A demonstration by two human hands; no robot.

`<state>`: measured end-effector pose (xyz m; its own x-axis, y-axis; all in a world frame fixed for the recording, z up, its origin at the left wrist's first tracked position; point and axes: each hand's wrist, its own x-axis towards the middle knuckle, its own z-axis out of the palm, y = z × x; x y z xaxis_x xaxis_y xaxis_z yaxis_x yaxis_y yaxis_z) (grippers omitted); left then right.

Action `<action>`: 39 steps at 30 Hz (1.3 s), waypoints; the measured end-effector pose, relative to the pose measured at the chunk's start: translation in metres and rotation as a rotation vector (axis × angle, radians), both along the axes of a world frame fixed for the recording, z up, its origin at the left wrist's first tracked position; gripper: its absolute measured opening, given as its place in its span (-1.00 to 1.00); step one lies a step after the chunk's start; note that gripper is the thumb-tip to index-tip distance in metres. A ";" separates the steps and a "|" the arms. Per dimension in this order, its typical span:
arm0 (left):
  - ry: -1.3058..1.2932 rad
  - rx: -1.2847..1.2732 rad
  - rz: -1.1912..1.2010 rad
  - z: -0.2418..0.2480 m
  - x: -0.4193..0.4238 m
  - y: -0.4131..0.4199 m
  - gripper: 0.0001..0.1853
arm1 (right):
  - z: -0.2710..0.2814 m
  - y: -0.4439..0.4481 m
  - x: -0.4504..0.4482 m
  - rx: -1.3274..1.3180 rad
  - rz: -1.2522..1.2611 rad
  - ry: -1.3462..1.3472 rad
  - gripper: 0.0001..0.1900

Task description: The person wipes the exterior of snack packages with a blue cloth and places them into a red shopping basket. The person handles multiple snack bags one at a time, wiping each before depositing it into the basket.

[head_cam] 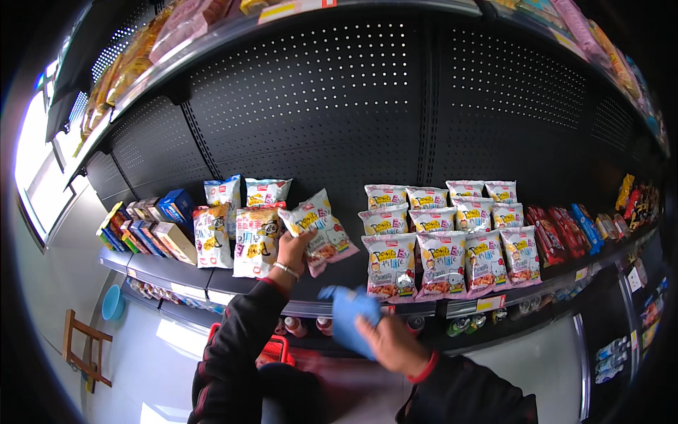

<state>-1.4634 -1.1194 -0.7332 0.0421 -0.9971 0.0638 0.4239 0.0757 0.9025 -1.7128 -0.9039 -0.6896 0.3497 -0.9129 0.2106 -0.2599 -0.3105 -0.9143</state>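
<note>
My left hand grips a white and pink snack bag by its left side, tilted, above the bare strip of black shelf. In my right hand is a folded blue cloth, blurred and held in front of the shelf edge. To the left of the held bag, white and orange snack bags stand upright. On its right stand several rows of matching white and pink bags.
Boxed snacks lean at the shelf's left end. Red packets and a blue packet stand to the right. Bottles sit on the lower shelf. Below are a red basket, a wooden stool and a blue basin.
</note>
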 end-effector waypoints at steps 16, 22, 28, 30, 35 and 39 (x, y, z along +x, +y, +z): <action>0.501 0.176 -0.445 0.054 -0.058 0.162 -0.37 | 0.006 0.007 0.048 -0.778 -0.189 0.407 -0.27; 0.716 0.053 -0.792 0.021 -0.042 0.131 -0.26 | 0.011 -0.007 0.050 -0.834 -0.026 0.558 -0.15; 0.397 0.107 -0.428 0.012 -0.080 0.144 -0.44 | 0.003 -0.076 0.016 -0.771 -0.306 0.377 -0.47; 0.399 0.098 -0.415 0.014 -0.082 0.144 -0.42 | -0.002 -0.083 0.009 -0.616 -0.236 0.059 -0.51; 0.464 0.102 -0.367 0.002 -0.078 0.128 -0.38 | -0.039 -0.075 0.003 -0.154 -0.340 0.136 -0.62; 0.494 0.143 -0.427 0.007 -0.080 0.124 -0.32 | -0.038 -0.080 -0.013 0.026 -0.266 -0.042 -0.56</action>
